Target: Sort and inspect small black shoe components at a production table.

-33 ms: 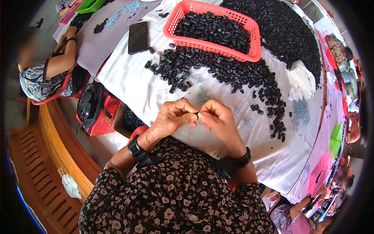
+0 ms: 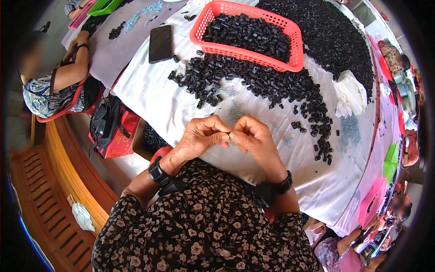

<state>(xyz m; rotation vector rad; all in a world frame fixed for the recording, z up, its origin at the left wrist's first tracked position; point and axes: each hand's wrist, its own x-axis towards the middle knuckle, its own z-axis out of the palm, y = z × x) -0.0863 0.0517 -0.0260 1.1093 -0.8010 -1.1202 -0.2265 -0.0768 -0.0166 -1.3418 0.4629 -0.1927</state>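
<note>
My left hand (image 2: 203, 136) and my right hand (image 2: 254, 138) meet over the near edge of the white-covered table (image 2: 213, 156). Thumb and forefinger of each are pinched together, tip to tip, on one small black piece (image 2: 229, 134). Most of that piece is hidden by the fingertips. Beyond my hands lie many loose short black plastic pieces (image 2: 272, 84), hollow and tube-like. A red perforated basket (image 2: 297, 47) full of similar black pieces stands behind them. Small silvery bits (image 2: 235, 111) are scattered on the cloth just past my fingers.
A large heap of black pieces (image 2: 335, 36) covers the far right. Crumpled white plastic (image 2: 351, 93) lies near more silvery bits (image 2: 350, 131). A dark phone (image 2: 161, 44) rests at the left. Another person (image 2: 54, 88) sits left, by a wooden bench (image 2: 41, 195) and red bag (image 2: 122, 131).
</note>
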